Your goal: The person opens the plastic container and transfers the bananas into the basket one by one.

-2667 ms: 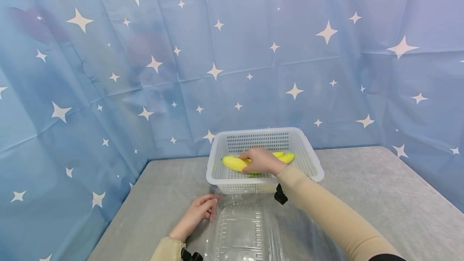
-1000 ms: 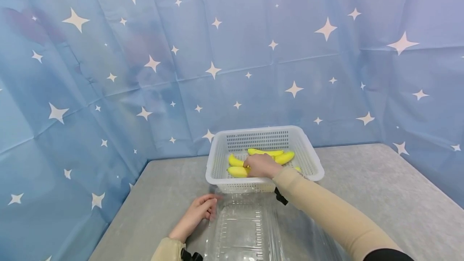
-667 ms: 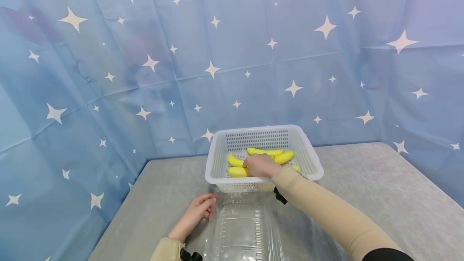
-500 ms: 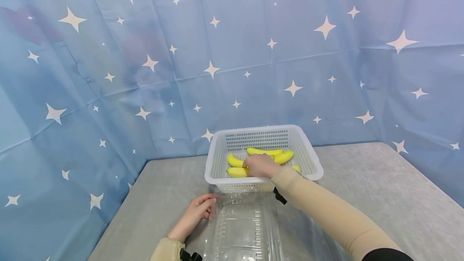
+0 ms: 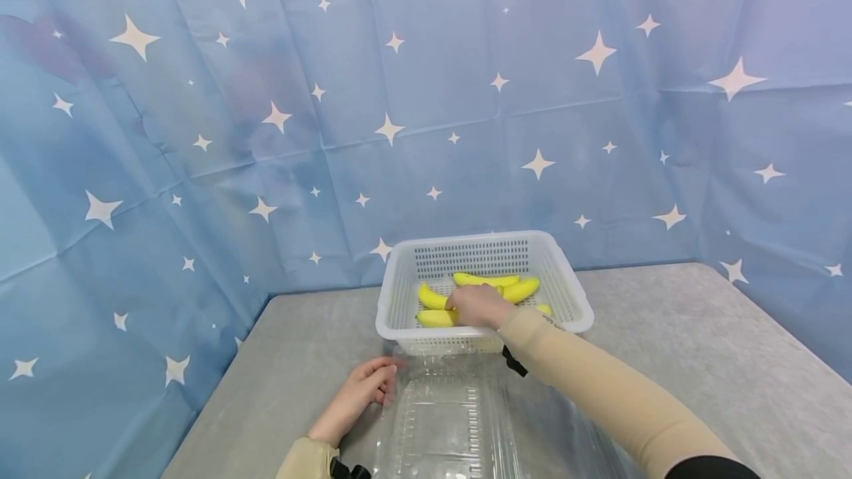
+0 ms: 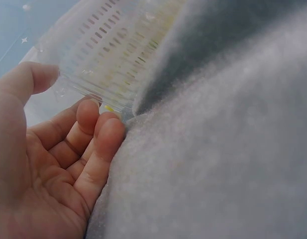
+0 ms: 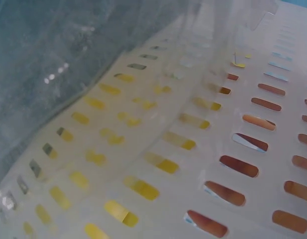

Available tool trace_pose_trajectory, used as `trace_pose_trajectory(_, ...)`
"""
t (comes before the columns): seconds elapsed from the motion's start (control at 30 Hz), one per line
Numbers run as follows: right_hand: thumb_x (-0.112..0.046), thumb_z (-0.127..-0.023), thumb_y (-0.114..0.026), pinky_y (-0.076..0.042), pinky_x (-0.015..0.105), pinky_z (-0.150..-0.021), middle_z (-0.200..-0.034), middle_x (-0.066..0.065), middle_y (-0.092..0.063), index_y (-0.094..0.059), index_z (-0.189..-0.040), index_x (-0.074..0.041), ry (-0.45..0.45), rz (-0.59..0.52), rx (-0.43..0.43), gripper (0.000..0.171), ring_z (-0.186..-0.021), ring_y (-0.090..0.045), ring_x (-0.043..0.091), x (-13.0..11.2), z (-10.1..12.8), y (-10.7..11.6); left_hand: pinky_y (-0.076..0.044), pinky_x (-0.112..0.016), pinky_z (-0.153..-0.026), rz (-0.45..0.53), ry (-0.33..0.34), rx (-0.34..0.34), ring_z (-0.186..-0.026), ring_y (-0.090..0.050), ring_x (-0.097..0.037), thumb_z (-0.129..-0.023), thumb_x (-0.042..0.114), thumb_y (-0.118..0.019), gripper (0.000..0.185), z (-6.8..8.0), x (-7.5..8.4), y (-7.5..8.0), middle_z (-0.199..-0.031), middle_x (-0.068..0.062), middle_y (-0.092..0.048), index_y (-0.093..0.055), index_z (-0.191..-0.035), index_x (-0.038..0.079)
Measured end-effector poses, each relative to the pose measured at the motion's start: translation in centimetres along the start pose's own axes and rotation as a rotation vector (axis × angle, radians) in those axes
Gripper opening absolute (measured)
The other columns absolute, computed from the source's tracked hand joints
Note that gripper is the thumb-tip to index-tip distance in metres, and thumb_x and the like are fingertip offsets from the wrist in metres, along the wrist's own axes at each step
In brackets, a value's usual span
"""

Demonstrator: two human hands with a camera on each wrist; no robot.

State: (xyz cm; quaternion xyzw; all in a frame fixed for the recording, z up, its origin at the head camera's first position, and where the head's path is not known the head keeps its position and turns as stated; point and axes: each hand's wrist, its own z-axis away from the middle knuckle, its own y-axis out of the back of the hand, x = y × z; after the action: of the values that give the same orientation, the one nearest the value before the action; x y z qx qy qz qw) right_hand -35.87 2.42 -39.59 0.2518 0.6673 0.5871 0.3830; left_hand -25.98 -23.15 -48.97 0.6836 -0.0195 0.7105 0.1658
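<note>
The right hand (image 5: 478,306) reaches over the near wall of the white slotted basket (image 5: 574,300) and closes round a yellow banana (image 5: 435,316), one of several lying inside, though its fingertips are hidden; the left hand (image 5: 362,389), fingers relaxed and holding nothing, rests against the left edge of the open clear plastic clamshell container (image 5: 439,423) on the grey table (image 5: 699,346). The pick-up step appears in hand, and the next move would likely call for lifting the banana clear of the basket wall. No brand, label or writing is legible.
</note>
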Motion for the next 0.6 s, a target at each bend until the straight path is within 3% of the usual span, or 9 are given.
trace_pose_trajectory(0.3, -0.011, -0.085, -0.069, -0.044, 0.048, -0.092, -0.114, 0.001, -0.068, -0.075, -0.110, -0.015, -0.022, -0.028, -0.012, 0.026, -0.109, -0.060, 0.023, 0.09, -0.03, -0.15, -0.050, -0.026, -0.058, 0.013, 0.015, 0.002, -0.064, -0.053, -0.012, -0.098, 0.030, -0.055, 0.044, -0.08, -0.08, -0.08, -0.075, -0.001, -0.056, -0.060, -0.124, -0.004)
trace_pose_trajectory(0.6, -0.021, -0.085, -0.073, -0.039, 0.055, -0.096, -0.114, 0.000, -0.068, -0.073, -0.113, -0.017, -0.024, 0.024, -0.013, 0.028, -0.104, -0.062, 0.024, 0.14, -0.13, -0.16, -0.050, -0.026, -0.058, -0.003, 0.000, 0.002, -0.064, -0.053, -0.011, -0.098, 0.029, -0.055, 0.043, -0.01, -0.01, -0.08, -0.075, 0.000, -0.056, -0.060, -0.124, -0.006)
